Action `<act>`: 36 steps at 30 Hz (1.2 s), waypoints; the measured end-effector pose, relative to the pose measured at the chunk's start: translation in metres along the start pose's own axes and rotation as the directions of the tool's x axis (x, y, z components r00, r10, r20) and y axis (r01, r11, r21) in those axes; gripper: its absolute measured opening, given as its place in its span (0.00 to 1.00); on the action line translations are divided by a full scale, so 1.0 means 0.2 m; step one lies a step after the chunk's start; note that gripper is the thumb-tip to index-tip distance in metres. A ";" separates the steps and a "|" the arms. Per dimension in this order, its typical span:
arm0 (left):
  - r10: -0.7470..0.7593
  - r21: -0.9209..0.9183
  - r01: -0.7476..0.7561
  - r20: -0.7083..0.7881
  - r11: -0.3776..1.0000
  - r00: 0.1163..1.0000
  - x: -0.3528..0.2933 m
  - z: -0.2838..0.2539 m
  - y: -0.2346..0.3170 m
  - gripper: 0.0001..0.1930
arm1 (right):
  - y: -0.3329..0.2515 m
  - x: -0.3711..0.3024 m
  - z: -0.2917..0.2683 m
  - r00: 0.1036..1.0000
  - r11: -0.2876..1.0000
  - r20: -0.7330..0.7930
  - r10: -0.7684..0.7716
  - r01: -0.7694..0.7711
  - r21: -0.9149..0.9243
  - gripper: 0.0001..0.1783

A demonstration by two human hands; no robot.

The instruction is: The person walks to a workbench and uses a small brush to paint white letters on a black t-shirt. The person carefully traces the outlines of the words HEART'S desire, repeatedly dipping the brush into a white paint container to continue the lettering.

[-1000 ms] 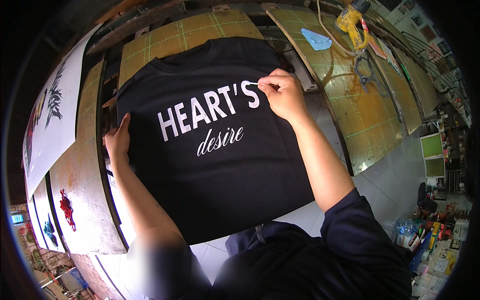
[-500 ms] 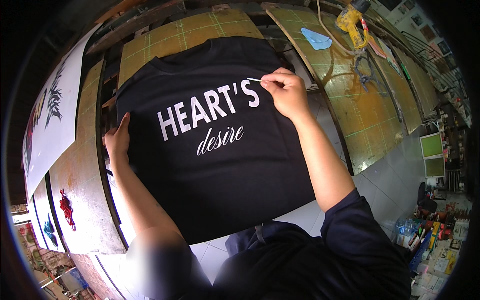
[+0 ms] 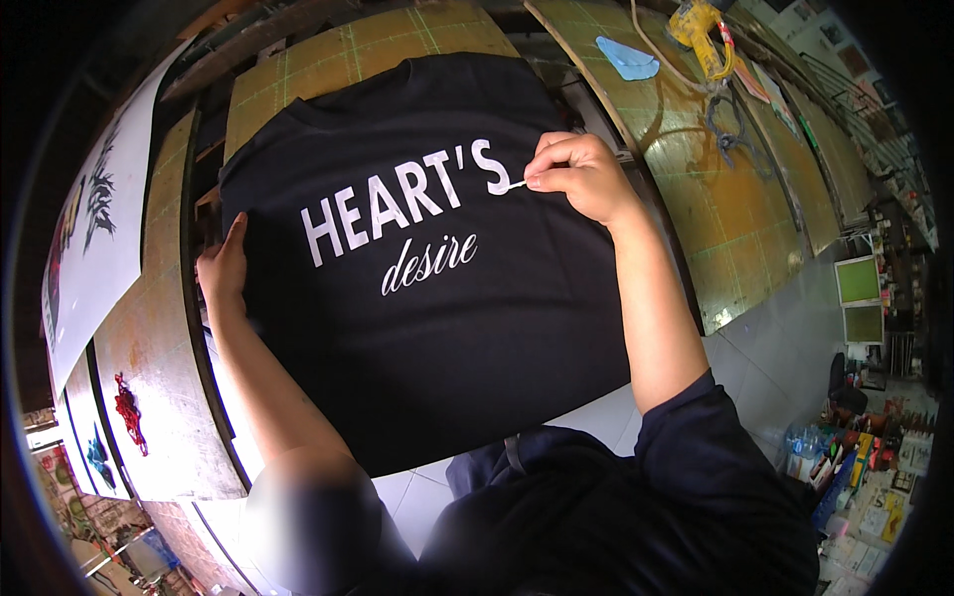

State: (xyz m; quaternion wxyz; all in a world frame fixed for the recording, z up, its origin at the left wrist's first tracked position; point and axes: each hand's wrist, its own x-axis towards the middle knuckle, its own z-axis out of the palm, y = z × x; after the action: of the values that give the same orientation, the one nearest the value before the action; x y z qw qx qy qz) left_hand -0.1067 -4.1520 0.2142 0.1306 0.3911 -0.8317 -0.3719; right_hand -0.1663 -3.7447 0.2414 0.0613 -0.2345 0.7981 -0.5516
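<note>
A black T-shirt (image 3: 467, 348) with white lettering on its chest is spread over a flat board in front of me. My right hand (image 3: 584, 181) pinches a thin white stick (image 3: 516, 185) between thumb and fingers. Its tip meets the lower right end of the last letter in the upper line. At the shirt's left edge, my left hand (image 3: 225, 263) is closed around the border, thumb on the cloth and the other fingers partly hidden at the side.
To the right, a long board (image 3: 711, 228) carries a blue cloth (image 3: 627, 60), a yellow heat gun (image 3: 699, 38) and a grey cord (image 3: 730, 129). A printed white sheet (image 3: 114, 219) and red dried paint (image 3: 128, 412) lie on the left boards. Shelves of supplies stand far right.
My right hand has brought the stick down from the top of the last letter to its lower right end. The left hand keeps its place on the shirt's edge; the view has shifted slightly.
</note>
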 end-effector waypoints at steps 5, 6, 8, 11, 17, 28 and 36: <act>-0.001 0.006 0.001 -0.013 1.000 1.000 -0.01 0.00 0.02 0.35 | 0.00 0.00 0.01 1.000 1.000 -0.013 0.017 -0.018 -0.026 0.03; 0.009 -0.002 -0.009 -0.016 1.000 1.000 -0.01 0.00 0.02 0.35 | 0.00 0.00 0.01 1.000 0.999 -0.017 0.020 -0.021 -0.033 0.03; -0.009 0.004 0.009 -0.023 1.000 1.000 0.00 0.00 0.01 0.34 | 0.00 0.00 0.02 1.000 0.999 -0.019 0.017 -0.018 -0.050 0.03; -0.007 -0.009 0.007 -0.045 1.000 0.999 0.00 0.01 0.00 0.32 | -0.01 0.00 0.02 1.000 0.996 -0.016 0.013 -0.014 -0.087 0.03; -0.035 -0.010 0.035 0.001 0.999 0.999 0.00 0.00 0.01 0.33 | -0.03 0.00 0.03 0.998 0.990 -0.024 0.051 -0.054 -0.134 0.03; 0.005 -0.024 -0.005 0.013 1.000 1.000 0.00 0.00 0.00 0.37 | -0.02 0.00 0.03 1.000 0.977 -0.017 0.026 -0.030 -0.211 0.02; -0.020 -0.041 0.021 0.020 0.999 1.000 0.01 -0.01 -0.01 0.36 | -0.04 0.00 0.03 0.999 0.973 -0.013 0.031 -0.033 -0.229 0.01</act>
State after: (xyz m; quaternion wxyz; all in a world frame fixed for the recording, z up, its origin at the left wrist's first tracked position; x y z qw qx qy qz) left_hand -0.1064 -4.1557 0.2132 0.1266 0.3930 -0.8212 -0.3939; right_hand -0.1618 -3.7522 0.2455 0.0391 -0.2244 0.8603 -0.4560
